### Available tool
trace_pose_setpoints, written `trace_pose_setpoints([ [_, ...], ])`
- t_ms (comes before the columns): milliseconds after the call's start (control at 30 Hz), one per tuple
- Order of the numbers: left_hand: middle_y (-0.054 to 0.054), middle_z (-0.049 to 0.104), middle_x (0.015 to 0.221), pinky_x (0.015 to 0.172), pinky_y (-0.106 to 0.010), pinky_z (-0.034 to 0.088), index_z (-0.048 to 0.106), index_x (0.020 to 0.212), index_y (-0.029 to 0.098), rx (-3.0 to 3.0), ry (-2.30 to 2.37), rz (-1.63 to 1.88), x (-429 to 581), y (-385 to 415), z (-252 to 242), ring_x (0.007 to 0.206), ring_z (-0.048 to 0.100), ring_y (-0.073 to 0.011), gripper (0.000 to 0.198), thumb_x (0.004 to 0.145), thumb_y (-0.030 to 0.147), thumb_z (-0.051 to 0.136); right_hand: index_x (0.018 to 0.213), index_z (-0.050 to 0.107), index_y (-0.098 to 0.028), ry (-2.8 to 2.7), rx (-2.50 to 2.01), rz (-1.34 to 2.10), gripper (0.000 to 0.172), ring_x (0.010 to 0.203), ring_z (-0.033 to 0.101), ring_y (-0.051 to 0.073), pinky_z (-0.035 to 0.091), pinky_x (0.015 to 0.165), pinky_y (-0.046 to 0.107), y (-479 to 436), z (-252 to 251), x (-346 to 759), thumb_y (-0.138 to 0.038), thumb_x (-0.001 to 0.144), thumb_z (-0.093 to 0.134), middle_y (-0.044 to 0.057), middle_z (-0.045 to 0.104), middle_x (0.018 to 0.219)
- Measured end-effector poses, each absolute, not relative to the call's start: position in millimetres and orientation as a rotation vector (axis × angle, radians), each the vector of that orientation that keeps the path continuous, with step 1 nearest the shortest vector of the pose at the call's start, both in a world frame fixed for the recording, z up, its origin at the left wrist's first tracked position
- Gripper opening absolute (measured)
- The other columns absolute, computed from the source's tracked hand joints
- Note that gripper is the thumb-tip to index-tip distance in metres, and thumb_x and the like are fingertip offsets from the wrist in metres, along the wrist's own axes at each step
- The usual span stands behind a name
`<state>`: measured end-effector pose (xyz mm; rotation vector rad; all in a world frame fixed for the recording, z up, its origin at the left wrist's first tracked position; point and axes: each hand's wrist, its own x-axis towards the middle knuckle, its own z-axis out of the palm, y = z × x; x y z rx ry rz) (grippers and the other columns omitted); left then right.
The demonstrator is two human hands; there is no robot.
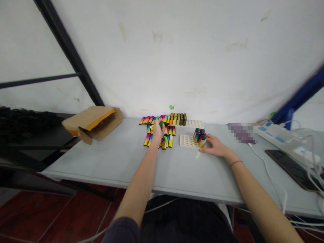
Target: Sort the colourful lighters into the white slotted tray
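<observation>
Near the middle of the table, my left hand [158,132] is closed around a shiny dark green tube [161,124], mostly hidden by the fingers. Below and around it lie rows of shiny rainbow and gold tubes [167,141]. My right hand [215,145] has its thumb and fingers spread apart at the right end of a white tray with holes [186,141]. Its fingertips are beside or touching the black-topped rainbow tubes [199,135], several of which stand upright in that tray. Whether they press on the tray is unclear.
Behind, gold-topped tubes [178,118] stand in a block beside another white holed tray [194,124]. An open cardboard box [93,123] is at left. On the right are a blurred-out purple item [240,132], a power strip [286,136], a dark phone [291,168] and loose cables.
</observation>
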<state>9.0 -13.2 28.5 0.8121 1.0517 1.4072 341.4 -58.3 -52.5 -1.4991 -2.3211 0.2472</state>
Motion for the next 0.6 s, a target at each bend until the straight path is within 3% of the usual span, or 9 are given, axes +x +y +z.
trace_pose_setpoints([
  [167,0.008,0.024,0.044,0.035,-0.018,0.013,0.038,0.060,0.022,0.731,1.060,1.459,8,-13,29,0.034,0.016,-0.0053,0.047,0.101,0.045,0.035,0.148,0.062,-0.022,-2.313,-1.496,0.232,0.088,0.142,0.050,0.048,0.040,0.119,0.066,-58,-54,343,-0.075,0.079,0.071,0.018,0.054,0.158],
  [500,0.008,0.026,0.047,0.037,-0.018,0.014,0.039,0.063,0.023,0.765,1.018,1.452,18,-15,25,0.037,0.019,-0.0060,0.053,0.097,0.064,0.041,0.147,0.064,-0.022,-2.323,-1.474,0.230,0.085,0.141,0.051,0.048,0.039,0.119,0.066,-57,-54,343,-0.073,0.079,0.072,0.018,0.055,0.157],
  [600,0.008,0.026,0.046,0.038,-0.019,0.015,0.037,0.063,0.023,0.786,1.056,1.422,20,-15,23,0.038,0.020,-0.0066,0.050,0.096,0.061,0.041,0.147,0.064,-0.023,-2.321,-1.480,0.232,0.085,0.142,0.051,0.048,0.039,0.119,0.067,-57,-55,343,-0.074,0.079,0.072,0.017,0.054,0.157],
])
